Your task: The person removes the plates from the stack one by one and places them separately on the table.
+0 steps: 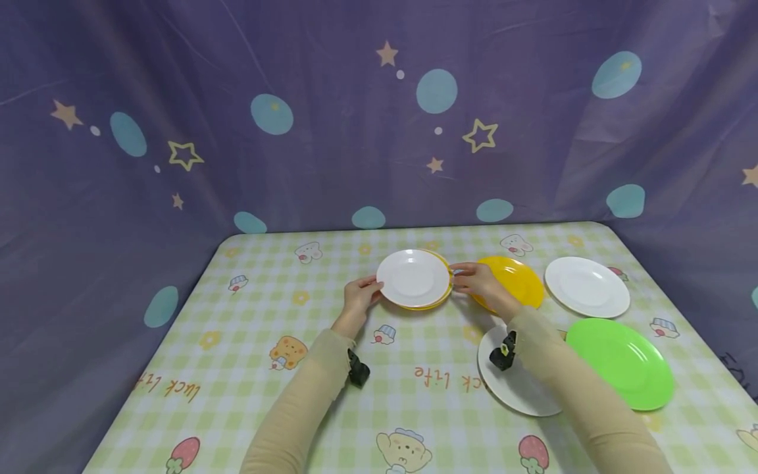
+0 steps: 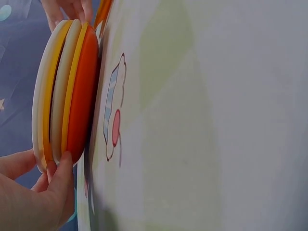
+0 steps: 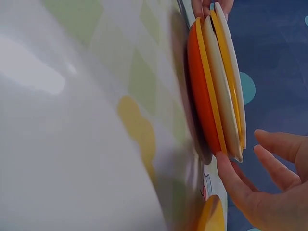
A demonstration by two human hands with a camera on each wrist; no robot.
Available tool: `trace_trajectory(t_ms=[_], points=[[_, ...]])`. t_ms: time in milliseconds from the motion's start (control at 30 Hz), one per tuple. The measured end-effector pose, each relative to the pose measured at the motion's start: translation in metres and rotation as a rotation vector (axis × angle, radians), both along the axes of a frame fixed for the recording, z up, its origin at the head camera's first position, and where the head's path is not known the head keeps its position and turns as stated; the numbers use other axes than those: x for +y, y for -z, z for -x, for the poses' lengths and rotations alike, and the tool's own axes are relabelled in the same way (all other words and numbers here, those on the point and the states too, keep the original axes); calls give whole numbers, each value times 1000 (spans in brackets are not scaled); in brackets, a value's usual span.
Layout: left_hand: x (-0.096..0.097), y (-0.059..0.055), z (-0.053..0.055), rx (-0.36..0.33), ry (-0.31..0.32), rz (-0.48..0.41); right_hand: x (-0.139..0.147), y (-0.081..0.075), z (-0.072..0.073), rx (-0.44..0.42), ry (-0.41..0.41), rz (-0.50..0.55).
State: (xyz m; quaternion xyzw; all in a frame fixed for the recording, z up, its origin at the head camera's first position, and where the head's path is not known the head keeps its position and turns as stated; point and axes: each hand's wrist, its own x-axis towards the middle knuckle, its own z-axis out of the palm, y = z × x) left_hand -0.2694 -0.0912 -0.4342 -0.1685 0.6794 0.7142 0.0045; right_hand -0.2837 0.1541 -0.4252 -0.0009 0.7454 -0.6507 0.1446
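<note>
Several small plates form a stack near the table's far middle, a white plate (image 1: 412,278) on top. From the sides, white and yellow rims alternate above an orange-looking lowest plate (image 2: 85,96). My left hand (image 1: 358,297) grips the stack's left edge, its thumb by the top plate and fingers lower down. On the opposite side, my right hand (image 3: 274,183) has its fingers spread. One fingertip touches the lower rim; thumb and another finger stand apart from the plates. A dark shadow lies under the stack; whether its base touches the table is unclear.
Right of the stack lie a yellow plate (image 1: 521,280), a white plate (image 1: 586,287) and a green plate (image 1: 622,365). Another white plate (image 1: 503,388) lies partly under my right forearm. A checked cloth (image 1: 237,395) covers the table; a purple curtain (image 1: 331,171) hangs behind.
</note>
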Motion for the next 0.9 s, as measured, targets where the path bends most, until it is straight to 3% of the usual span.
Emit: trace_trajectory(t_ms=[100, 133, 233, 333, 367, 567, 900], points=[[-2, 16, 11, 15, -10, 5, -2, 2, 1, -7, 9, 16], [-5, 28, 18, 53, 3, -13, -2, 3, 2, -5, 9, 14], [-7, 35, 22, 57, 5, -10, -3, 5, 3, -20, 31, 10], [-6, 30, 20, 32, -4, 5, -5, 7, 4, -29, 32, 5], [-4, 19, 13, -14, -22, 26, -6, 8, 5, -34, 36, 2], [-7, 4, 3, -22, -16, -16, -10, 7, 3, -33, 27, -25], [-11, 0, 4, 18, -32, -66, -17, 11, 5, -70, 89, -50]])
